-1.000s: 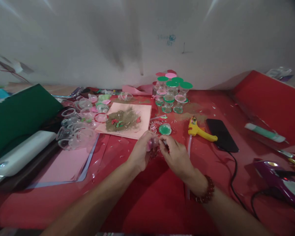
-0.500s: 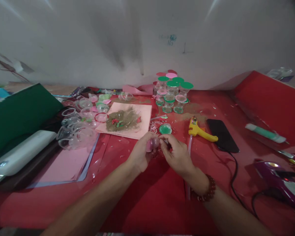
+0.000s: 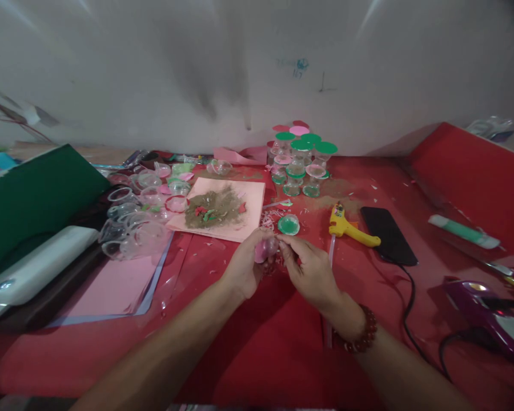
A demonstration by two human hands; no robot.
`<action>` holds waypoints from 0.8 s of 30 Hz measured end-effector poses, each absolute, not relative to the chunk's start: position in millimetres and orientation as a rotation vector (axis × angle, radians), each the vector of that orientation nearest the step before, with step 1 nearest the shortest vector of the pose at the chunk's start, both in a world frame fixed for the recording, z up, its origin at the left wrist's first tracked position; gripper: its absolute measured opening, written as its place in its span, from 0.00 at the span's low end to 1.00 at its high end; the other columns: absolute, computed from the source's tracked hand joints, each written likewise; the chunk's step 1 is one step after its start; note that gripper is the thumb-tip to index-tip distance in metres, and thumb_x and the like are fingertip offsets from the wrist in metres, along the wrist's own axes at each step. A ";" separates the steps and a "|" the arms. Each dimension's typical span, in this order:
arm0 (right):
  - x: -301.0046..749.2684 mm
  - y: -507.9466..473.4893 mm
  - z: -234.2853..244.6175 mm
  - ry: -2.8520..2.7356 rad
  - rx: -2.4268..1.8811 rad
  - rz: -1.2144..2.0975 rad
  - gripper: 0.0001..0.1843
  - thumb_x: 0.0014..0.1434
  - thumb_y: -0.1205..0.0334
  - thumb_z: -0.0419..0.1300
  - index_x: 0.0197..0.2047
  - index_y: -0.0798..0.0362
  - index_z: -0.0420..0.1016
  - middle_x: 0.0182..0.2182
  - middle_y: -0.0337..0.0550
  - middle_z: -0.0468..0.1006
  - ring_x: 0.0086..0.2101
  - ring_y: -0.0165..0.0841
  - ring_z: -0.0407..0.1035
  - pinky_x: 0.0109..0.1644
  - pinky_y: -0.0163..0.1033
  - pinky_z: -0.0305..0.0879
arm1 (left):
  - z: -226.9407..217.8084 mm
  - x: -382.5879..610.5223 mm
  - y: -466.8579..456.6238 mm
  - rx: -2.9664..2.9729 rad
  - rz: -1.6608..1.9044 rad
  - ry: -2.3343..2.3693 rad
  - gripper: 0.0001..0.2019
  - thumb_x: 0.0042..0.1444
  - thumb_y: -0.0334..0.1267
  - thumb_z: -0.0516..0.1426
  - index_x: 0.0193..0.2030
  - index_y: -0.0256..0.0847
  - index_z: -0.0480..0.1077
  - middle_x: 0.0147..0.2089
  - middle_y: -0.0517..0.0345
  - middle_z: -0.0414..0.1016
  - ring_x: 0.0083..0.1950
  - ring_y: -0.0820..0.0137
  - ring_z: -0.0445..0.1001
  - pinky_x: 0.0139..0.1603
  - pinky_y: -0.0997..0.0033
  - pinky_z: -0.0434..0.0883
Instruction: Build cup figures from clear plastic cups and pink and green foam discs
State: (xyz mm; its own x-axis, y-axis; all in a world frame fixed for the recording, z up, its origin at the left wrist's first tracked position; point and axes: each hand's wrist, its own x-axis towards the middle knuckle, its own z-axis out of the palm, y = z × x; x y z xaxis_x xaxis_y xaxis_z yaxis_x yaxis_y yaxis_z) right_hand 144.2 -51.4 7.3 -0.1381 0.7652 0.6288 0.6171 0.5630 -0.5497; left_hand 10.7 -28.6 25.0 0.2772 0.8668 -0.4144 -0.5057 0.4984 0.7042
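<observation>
Between my hands is a small clear plastic cup with a pink face. My left hand grips it with the fingers wrapped round its side. My right hand pinches at the cup's right edge; whether a small scrap lies in those fingertips I cannot make out. Just beyond the hands lies a round green-based piece on the red table, beside pale shreds. A yellow glue gun rests to the right of my right hand.
Clear plastic cups crowd the left side, by pink sheets. Brown powder covers a pale board. Cups topped with coloured discs stand stacked at the back. A phone, its cable and a purple device lie right.
My fingers have shifted slightly on the cup, and its pink face shows a little more. The things on the table have stayed in place.
</observation>
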 end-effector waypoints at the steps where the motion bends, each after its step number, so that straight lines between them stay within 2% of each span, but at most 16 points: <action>1: 144.0 -51.7 7.4 -1.839 -1.130 0.203 0.12 0.66 0.68 0.52 0.48 0.53 0.75 0.42 0.47 0.84 0.41 0.35 0.79 0.44 0.38 0.75 | 25.3 10.7 -28.6 0.483 0.977 0.870 0.06 0.49 0.38 0.60 0.29 0.40 0.67 0.22 0.66 0.65 0.20 0.78 0.60 0.21 0.77 0.57; 5: 144.4 -52.5 8.6 -1.822 -1.169 0.244 0.11 0.66 0.66 0.52 0.47 0.52 0.75 0.42 0.47 0.83 0.40 0.36 0.79 0.43 0.39 0.74 | 28.9 10.3 -29.7 0.495 0.986 0.836 0.08 0.50 0.39 0.61 0.33 0.41 0.67 0.24 0.66 0.66 0.21 0.78 0.61 0.21 0.77 0.58; 10: 147.4 -51.3 10.5 -1.709 -1.342 0.409 0.09 0.66 0.63 0.52 0.42 0.53 0.73 0.30 0.44 0.81 0.28 0.34 0.76 0.32 0.36 0.69 | 33.3 10.3 -33.1 0.590 0.979 0.732 0.14 0.48 0.35 0.61 0.43 0.43 0.68 0.29 0.64 0.70 0.25 0.77 0.65 0.25 0.77 0.61; 15: 147.8 -50.6 11.3 -1.639 -1.376 0.519 0.07 0.64 0.63 0.53 0.40 0.51 0.71 0.30 0.43 0.81 0.28 0.32 0.75 0.31 0.34 0.66 | 31.6 13.2 -34.4 0.684 1.052 0.750 0.19 0.50 0.32 0.61 0.49 0.48 0.65 0.31 0.66 0.69 0.26 0.77 0.66 0.26 0.78 0.62; 20: 144.7 -51.7 11.4 -1.685 -1.322 0.506 0.06 0.64 0.64 0.52 0.40 0.52 0.71 0.31 0.42 0.81 0.29 0.31 0.75 0.33 0.33 0.67 | 30.5 13.7 -31.7 0.713 1.157 0.792 0.16 0.53 0.39 0.62 0.48 0.47 0.66 0.34 0.64 0.72 0.30 0.76 0.69 0.30 0.78 0.66; 24: 143.1 -52.9 10.5 -1.834 -1.289 0.371 0.07 0.65 0.63 0.52 0.39 0.51 0.70 0.31 0.43 0.81 0.30 0.33 0.76 0.34 0.34 0.67 | 30.0 12.4 -27.2 0.687 1.183 0.827 0.10 0.53 0.40 0.62 0.39 0.42 0.69 0.29 0.66 0.68 0.27 0.79 0.64 0.28 0.80 0.63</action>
State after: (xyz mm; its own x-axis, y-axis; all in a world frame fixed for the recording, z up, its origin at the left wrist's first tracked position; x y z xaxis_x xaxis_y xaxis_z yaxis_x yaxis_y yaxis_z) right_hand 143.1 -52.9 10.5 -0.1157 0.8782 0.4641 0.6289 0.4264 -0.6501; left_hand 12.4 -27.2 30.0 0.1620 0.9683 -0.1900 -0.5115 0.2470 0.8230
